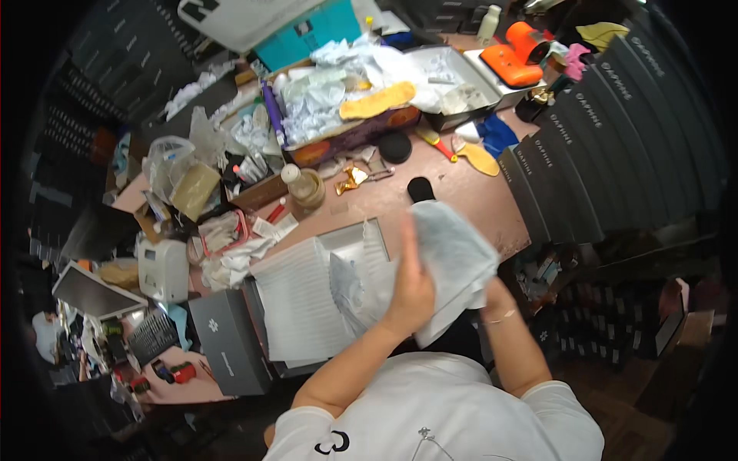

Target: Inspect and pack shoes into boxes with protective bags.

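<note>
Between my two hands is a soft white wrapped bundle (453, 246), held above the table's front edge. Something darker shows faintly through its thin wrapping. My left hand (413, 292) presses its left side, thumb and fingers around the edge, slightly blurred. From the lower right my right hand (494, 296) grips it, with most fingers hidden behind the wrapping. Left of the bundle lies an open grey shoebox with a ribbed white foam sheet (296, 300) and crumpled pale tissue paper (350, 288) in it. A dark grey box lid (229, 346) leans at its left side.
Stacked dark shoeboxes (607, 138) rise at the right. Behind the work area stands a purple box (330, 146) full of crumpled paper, with a yellow insole (378, 101) on top. A capped bottle (306, 188), a black round tin (395, 147) and a white device (163, 269) are on the pink table.
</note>
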A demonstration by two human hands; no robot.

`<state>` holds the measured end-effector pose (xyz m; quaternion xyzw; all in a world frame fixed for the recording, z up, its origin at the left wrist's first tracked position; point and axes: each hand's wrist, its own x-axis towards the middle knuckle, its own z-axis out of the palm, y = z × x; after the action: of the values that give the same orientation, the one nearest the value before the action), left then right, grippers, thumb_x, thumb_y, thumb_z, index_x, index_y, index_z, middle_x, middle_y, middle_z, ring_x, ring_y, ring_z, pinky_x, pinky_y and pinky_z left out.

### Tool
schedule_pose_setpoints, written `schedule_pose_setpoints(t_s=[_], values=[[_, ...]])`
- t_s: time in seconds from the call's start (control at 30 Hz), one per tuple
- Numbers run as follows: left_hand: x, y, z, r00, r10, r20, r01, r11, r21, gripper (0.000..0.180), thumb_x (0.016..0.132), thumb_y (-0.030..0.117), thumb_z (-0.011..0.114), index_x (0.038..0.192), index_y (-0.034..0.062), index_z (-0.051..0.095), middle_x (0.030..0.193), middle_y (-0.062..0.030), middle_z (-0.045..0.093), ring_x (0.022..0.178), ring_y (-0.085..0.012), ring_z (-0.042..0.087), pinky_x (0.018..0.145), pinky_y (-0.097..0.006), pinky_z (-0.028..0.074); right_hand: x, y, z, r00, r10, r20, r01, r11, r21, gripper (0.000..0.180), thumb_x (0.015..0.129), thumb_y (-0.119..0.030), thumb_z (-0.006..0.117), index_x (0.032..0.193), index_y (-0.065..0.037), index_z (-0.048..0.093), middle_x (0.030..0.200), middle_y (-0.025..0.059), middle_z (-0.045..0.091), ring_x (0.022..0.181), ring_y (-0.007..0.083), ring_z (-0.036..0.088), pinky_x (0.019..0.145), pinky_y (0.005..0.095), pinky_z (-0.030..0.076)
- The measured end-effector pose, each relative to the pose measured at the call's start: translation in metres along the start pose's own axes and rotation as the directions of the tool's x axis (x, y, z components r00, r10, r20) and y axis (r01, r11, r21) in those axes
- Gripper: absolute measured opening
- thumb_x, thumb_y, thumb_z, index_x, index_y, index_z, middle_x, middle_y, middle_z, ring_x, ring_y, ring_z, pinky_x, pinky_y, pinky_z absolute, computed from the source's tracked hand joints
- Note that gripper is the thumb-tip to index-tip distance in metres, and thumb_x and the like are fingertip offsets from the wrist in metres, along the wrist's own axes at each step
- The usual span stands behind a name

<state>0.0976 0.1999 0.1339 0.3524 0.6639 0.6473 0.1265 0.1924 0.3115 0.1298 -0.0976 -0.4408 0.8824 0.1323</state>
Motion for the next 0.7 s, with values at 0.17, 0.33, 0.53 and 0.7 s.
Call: schedule_pose_setpoints(t_s=[0.17,0.33,0.53,0.7], values=[[-0.056,-0.039,-0.029,0.978,-0.070,0.196,0.040,0.987,0.155,0.040,0.080,-0.006,0.049,0.119,-0.0012,0.056,0.124,-0.0192,0.053,0.113,-0.0312,0.053,0.094,-0.037,0.044,0.000,-0.029,-0.145,0.860,-0.275,-0.431,-0.351,0.297,-0.888,0.041,0.078,-0.011,0.069,0.115,0.002,0.057,0.106,0.0174,0.066,0.101,0.0303,0.063,0.088,0.0359,0.048],[-0.081,-0.080,-0.123,0.961,-0.277,-0.002,0.248,0.856,0.454,0.032,0.078,-0.006,0.053,0.108,-0.0006,0.061,0.112,-0.0169,0.059,0.106,-0.0342,0.057,0.089,-0.038,0.048,0.027,0.044,-0.220,0.824,-0.067,-0.562,-0.531,-0.434,-0.728,0.080,0.071,-0.022,0.076,0.137,-0.002,0.036,0.135,0.0227,0.043,0.123,0.0405,0.044,0.098,0.0489,0.039],[-0.068,-0.092,-0.098,0.780,-0.162,0.605,-0.341,0.700,0.627,0.041,0.077,0.000,0.061,0.117,-0.0005,0.055,0.129,-0.0176,0.048,0.116,-0.0353,0.051,0.096,-0.039,0.045,-0.015,0.052,-0.038,0.983,0.181,-0.039,-0.034,-0.036,-0.999,0.110,0.058,-0.035,0.085,0.143,0.000,0.025,0.145,0.0299,0.023,0.135,0.0475,0.022,0.110,0.0535,0.020],[-0.060,-0.082,-0.095,0.947,0.017,0.320,-0.113,0.952,0.284,0.042,0.078,0.003,0.060,0.120,0.0007,0.053,0.133,-0.0170,0.046,0.121,-0.0326,0.047,0.099,-0.041,0.043,-0.026,0.151,-0.018,0.998,0.027,-0.060,-0.062,0.099,-0.993,0.068,0.068,-0.009,0.069,0.132,-0.005,0.044,0.126,0.0203,0.047,0.122,0.0387,0.040,0.101,0.0534,0.031]])
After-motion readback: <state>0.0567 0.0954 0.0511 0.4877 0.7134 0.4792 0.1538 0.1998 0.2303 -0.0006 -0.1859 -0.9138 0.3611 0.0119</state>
